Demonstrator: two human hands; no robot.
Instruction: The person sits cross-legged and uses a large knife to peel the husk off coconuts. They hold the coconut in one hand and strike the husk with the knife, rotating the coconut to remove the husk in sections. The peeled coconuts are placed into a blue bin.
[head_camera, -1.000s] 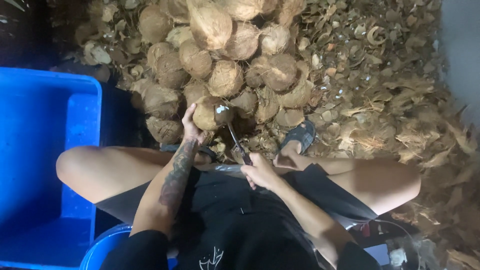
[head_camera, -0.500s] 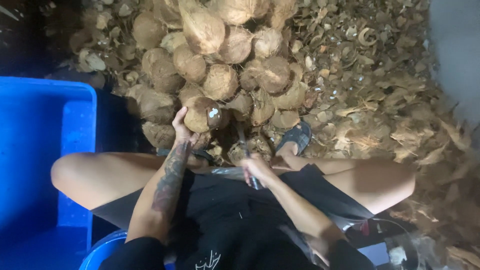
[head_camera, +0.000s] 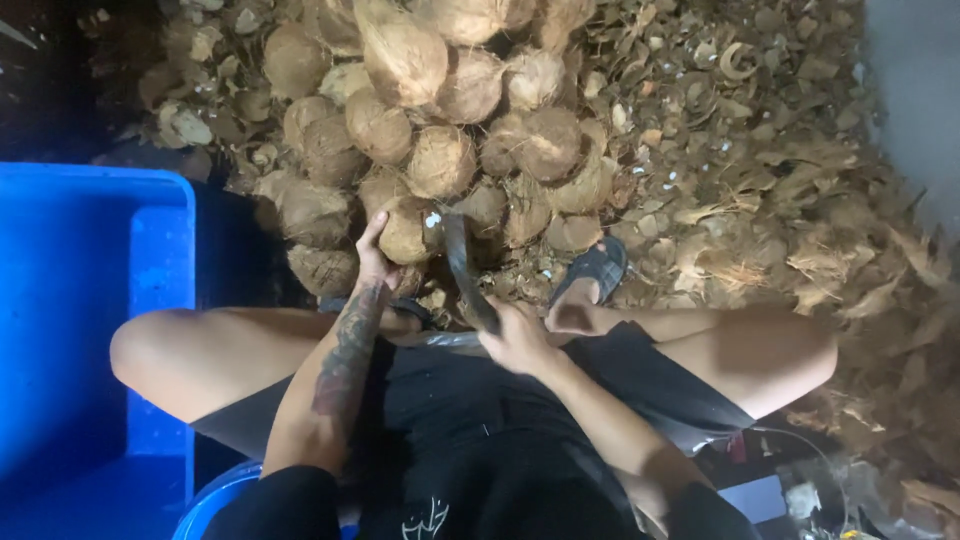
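Fingers (head_camera: 372, 232) curled around coconut (head_camera: 408, 232)

floor (head_camera: 900, 90): pale bare strip only at the far right edge — rest is buried
coconuts (head_camera: 440, 110): big heap piled at the top middle
husk scraps (head_camera: 790, 200): dry brown shreds and shell bits all over the right side
blue tub (head_camera: 90, 300): sits left, just beside the heap
sandal (head_camera: 595, 268): dark, resting on the scraps

packages: none | labels/signs: none visible, dim edges | screens: none
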